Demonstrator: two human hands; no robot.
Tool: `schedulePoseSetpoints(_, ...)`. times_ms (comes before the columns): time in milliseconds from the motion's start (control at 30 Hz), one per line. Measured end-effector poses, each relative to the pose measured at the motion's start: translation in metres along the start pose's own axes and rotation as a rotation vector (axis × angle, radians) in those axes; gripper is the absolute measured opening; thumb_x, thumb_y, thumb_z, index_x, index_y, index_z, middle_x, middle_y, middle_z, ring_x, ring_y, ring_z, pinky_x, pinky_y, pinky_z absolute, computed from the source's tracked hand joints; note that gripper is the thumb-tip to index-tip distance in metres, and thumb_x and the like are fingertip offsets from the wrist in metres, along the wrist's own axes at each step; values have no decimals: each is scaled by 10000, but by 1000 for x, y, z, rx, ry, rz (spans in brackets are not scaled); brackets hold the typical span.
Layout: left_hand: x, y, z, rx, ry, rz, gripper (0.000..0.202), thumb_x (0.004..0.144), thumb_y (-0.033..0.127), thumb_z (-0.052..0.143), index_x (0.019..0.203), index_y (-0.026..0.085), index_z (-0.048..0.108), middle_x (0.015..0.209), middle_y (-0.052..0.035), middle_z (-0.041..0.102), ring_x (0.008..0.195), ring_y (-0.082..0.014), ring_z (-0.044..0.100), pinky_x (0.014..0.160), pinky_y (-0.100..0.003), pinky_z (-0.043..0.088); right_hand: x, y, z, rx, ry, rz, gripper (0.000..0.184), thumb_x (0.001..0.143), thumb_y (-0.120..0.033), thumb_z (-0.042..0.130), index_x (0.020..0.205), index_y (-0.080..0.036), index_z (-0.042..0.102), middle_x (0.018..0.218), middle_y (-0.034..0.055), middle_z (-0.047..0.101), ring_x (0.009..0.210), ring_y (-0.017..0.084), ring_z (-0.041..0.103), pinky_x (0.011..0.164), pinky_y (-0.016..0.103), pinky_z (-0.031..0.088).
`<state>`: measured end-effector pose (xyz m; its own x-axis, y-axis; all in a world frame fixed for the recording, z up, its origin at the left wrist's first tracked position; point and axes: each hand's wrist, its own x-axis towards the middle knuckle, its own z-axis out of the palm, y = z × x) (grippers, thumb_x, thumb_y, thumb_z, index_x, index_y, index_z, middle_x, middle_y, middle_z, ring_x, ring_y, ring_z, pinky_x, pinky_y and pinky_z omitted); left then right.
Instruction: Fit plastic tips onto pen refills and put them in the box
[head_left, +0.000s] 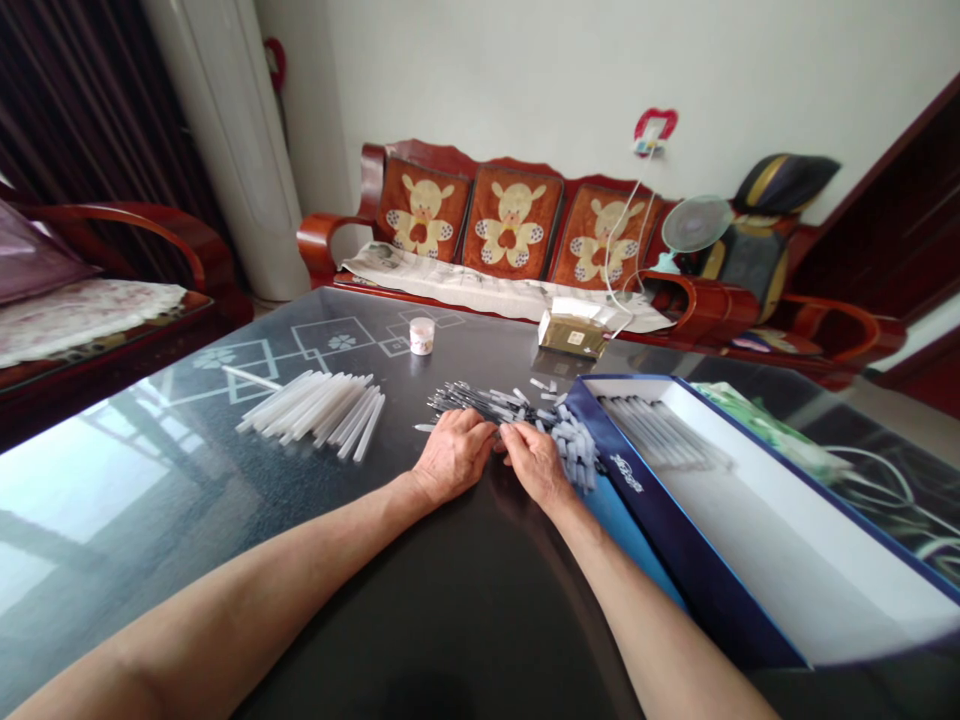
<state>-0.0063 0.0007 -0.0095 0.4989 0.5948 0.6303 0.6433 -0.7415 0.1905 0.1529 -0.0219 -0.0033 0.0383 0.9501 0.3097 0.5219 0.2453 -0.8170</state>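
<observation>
My left hand [455, 455] is closed around a whitish pen barrel [424, 428], whose tapered end pokes out on the left. Against it, my right hand [532, 462] has thumb and fingers pinched together; what they grip is hidden. Just behind both hands lies a pile of dark pen refills [472, 400]. Translucent pen caps [576, 445] are heaped beside my right hand, some lying farther back. To the left, a bundle of white pen barrels [319, 408] rests on the table, with one barrel lying crosswise behind it.
An open blue box [750, 510] with a white inside stands at right, holding a row of pens [660, 432]. Farther back on the dark glossy table [360, 540] are a small white cup [422, 337] and a tissue box [571, 332]. Green plastic packaging [772, 430] lies beyond the blue box.
</observation>
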Motion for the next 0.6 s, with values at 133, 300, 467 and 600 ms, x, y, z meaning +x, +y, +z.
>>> schedulePoseSetpoints(133,0,-1,1,-12,12,7,247,944,244,431,941,170,666,866,-76,613,806,-194,555,789,-346,448,0,-4,1,-45,41,2,410,889,-497,412,642,-220,585,648,41,653,623,183,615,582,282,484)
schedulePoseSetpoints(300,0,-1,0,-10,56,14,239,937,229,431,1028,154,639,890,-87,622,839,-208,567,803,-355,457,-2,-4,2,-35,11,-57,277,847,-436,516,776,-203,648,712,25,677,698,180,630,645,271,490)
schedulePoseSetpoints(467,-1,7,-7,-104,173,77,239,926,268,453,1025,146,633,975,-107,632,873,-197,574,822,-335,469,0,7,4,64,56,6,335,852,-499,507,768,-208,649,633,2,643,617,165,607,571,259,480)
schedulePoseSetpoints(600,-1,8,-10,-341,77,-170,391,941,391,435,701,160,638,607,-10,578,565,-109,532,590,-213,422,0,4,3,160,71,90,364,857,-535,486,775,-211,630,612,1,628,561,155,589,507,248,452)
